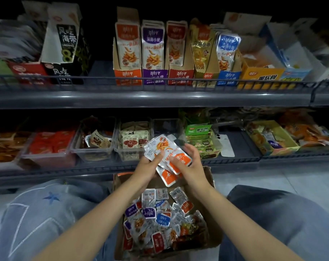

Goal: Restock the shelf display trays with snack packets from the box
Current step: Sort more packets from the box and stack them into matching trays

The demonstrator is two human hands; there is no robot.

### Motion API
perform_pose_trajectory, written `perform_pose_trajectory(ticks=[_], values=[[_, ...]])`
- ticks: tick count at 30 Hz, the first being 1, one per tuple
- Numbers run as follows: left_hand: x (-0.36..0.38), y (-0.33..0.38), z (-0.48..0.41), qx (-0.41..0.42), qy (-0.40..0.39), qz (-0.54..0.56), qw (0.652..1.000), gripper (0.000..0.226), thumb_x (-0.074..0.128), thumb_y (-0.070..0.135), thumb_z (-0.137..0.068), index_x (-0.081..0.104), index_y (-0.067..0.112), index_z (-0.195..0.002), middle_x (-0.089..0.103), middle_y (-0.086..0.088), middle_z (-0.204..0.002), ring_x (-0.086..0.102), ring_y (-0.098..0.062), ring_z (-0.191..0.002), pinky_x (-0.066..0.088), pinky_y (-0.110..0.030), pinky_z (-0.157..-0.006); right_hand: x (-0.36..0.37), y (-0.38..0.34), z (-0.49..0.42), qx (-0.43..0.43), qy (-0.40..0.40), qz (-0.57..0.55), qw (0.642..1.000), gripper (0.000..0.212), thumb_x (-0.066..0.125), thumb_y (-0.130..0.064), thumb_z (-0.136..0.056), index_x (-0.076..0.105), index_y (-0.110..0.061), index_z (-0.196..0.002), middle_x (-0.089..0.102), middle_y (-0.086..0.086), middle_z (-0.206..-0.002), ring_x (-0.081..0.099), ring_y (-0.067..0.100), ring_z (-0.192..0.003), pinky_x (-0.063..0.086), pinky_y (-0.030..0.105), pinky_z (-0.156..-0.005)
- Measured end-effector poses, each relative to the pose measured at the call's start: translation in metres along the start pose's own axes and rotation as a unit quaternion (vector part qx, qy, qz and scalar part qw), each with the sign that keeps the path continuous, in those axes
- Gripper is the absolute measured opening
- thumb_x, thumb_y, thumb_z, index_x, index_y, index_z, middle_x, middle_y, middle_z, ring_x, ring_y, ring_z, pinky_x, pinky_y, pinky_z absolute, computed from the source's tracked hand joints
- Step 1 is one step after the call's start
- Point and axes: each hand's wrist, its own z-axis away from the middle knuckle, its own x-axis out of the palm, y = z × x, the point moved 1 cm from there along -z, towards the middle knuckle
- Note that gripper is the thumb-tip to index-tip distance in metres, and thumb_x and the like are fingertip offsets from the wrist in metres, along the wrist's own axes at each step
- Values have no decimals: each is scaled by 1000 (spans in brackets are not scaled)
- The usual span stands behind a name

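A cardboard box (215, 236) sits on the floor between my knees, filled with several mixed snack packets (159, 219) in orange, purple, blue and red. Above it, both hands hold a stack of orange-and-white packets (167, 155). My left hand (150, 162) grips the stack from the left, thumb on top. From the right, my right hand (190, 157) closes around it. On the upper shelf stands an orange display tray (127, 76) with the same orange packets upright in it, next to purple (155, 76), red (180, 76), yellow (205, 78) and blue (228, 78) trays.
The lower shelf holds clear plastic bins (92, 153) of other snacks, one see-through bin (167, 127) looks bare, and a white phone (225, 144) lies on the shelf. A grey shelf rail (150, 97) runs across. My denim-clad knees flank the box.
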Motion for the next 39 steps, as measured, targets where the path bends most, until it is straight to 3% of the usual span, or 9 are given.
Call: perform_pose_trajectory(ticks=[5,11,15,19,23,26,30,34,39], values=[[2,0,1,38,23,-17,999,7,62,24,-89,65,25,-96,73,5,-93,70,-17,-87,55,-41,-85,5,2,5,217,-10,-204,955,27,71,-20,-81,65,-11,-106,73,7,-99,69,20,-90,53,33,-81],[-6,15,-2,32,65,72,995,16,41,29,-100,53,26,-111,67,2,-105,65,-9,-91,52,-26,-71,-14,-15,-7,156,46,-309,937,17,61,-9,-89,60,-11,-106,68,8,-109,64,19,-101,50,34,-92],[-14,20,-5,-4,87,132,987,33,43,30,-99,50,16,-128,64,-6,-119,65,-13,-95,52,-29,-75,-17,-15,-7,136,7,-229,964,26,61,-8,-88,58,-11,-114,67,8,-113,64,18,-102,55,28,-77],[-7,20,-2,-23,45,172,984,38,44,31,-98,52,12,-130,66,-8,-118,68,-15,-95,56,-28,-69,-11,-12,-5,152,-20,-214,965,30,64,-6,-86,59,-11,-115,69,9,-110,65,20,-101,53,33,-86],[5,24,10,-47,-22,137,989,32,43,36,-97,60,14,-113,72,-4,-99,68,-15,-89,55,-29,-74,-6,-7,-1,186,-53,-213,958,34,68,-12,-81,60,-9,-114,70,10,-109,66,22,-103,52,35,-90],[-8,41,9,-48,-74,105,991,48,31,49,-97,59,19,-121,69,-7,-113,66,-20,-99,54,-35,-79,-15,-18,-3,167,-56,-177,968,38,70,-9,-76,60,-9,-113,71,9,-105,67,21,-99,54,33,-86],[-30,70,9,-72,-140,-86,984,55,38,60,-87,60,16,-110,69,-10,-109,65,-25,-101,52,-42,-89,-34,-50,-6,116,-105,-47,987,44,75,-4,-69,62,-14,-110,72,7,-102,69,20,-96,55,30,-79],[-29,82,16,-57,-163,-240,955,47,69,45,-73,60,21,-112,72,-3,-103,70,-20,-93,55,-37,-86,-21,-77,-6,64,-141,40,987,51,77,2,-70,58,-19,-112,70,7,-106,69,22,-97,58,31,-77],[-15,83,27,56,-74,-86,992,28,69,14,-83,60,16,-109,72,-5,-104,71,-20,-91,58,-31,-76,6,-95,-8,58,-60,-181,980,36,69,-1,-79,56,-11,-112,68,13,-107,68,21,-92,58,30,-75]])
